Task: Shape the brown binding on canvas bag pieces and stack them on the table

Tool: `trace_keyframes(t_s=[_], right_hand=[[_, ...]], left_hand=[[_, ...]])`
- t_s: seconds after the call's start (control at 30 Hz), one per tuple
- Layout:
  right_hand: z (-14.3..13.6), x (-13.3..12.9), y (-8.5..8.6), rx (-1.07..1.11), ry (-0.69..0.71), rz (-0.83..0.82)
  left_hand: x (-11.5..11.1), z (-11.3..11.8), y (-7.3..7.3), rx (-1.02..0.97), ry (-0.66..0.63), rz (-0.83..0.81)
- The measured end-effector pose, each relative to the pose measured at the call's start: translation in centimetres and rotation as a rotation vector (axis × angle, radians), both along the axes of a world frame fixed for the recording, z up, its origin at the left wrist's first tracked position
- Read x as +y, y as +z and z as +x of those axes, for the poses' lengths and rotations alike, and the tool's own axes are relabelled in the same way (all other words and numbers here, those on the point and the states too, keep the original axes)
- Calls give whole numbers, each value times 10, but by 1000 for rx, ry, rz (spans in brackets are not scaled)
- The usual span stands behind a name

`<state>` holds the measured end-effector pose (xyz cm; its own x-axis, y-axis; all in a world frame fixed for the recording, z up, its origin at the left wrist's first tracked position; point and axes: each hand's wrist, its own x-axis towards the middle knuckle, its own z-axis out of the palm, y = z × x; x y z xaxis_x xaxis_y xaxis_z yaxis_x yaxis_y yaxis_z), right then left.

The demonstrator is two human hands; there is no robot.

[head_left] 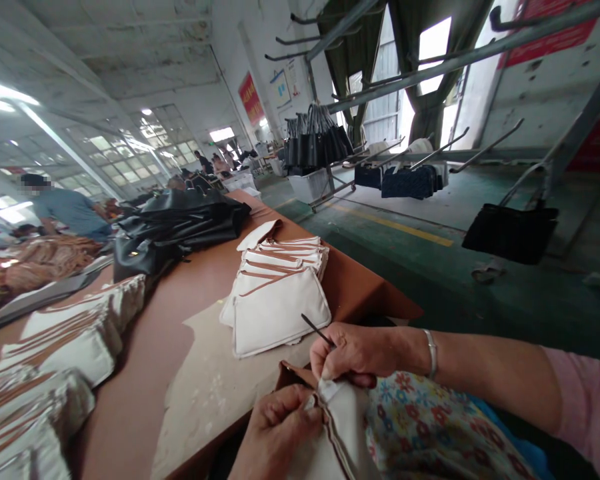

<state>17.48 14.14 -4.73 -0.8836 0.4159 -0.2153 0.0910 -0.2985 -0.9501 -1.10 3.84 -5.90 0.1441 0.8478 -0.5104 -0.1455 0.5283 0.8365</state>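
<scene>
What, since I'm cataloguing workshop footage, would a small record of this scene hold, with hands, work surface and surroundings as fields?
Left hand: pinching the brown-trimmed edge of a cream piece
Right hand: gripping a dark slender tool, fingers at the same piece
Work surface: brown-covered table
On table, ahead: stack of cream pouches with brown trim
On table, left: more cream pieces, in rows
Beyond those: heap of black material
Right background: metal rack with dark bags

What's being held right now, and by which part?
Left grip: a cream piece, pinched at its brown-trimmed edge. Right grip: a thin dark tool, held by its lower part, its end hidden; it's also at the piece's far end.
</scene>
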Motion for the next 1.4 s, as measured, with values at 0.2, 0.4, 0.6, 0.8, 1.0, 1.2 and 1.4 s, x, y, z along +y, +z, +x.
trace_keyframes(t_s=[0.2, 0.4, 0.6, 0.8, 1.0, 1.2, 1.4], right_hand=[[0, -7, -1, -46, -90, -11], [0, -13, -3, -60, -115, 298], [-5, -17, -10, -9, -133, 178], [-6, -22, -16, -22, -239, 316], [-5, -32, -23, 42, -349, 876], [-1, -34, -29, 253, -345, 1407], [13, -34, -26, 287, -227, 1752]], left_hand=[[0, 11, 10, 168, 120, 119], [-3, 18, 13, 286, 152, 159], [-4, 17, 11, 134, 179, 146], [3, 10, 16, 315, 39, 200], [1, 15, 23, 612, -33, 414], [-1, 2, 12, 226, -22, 169], [-6, -1, 12, 1, 130, 67]])
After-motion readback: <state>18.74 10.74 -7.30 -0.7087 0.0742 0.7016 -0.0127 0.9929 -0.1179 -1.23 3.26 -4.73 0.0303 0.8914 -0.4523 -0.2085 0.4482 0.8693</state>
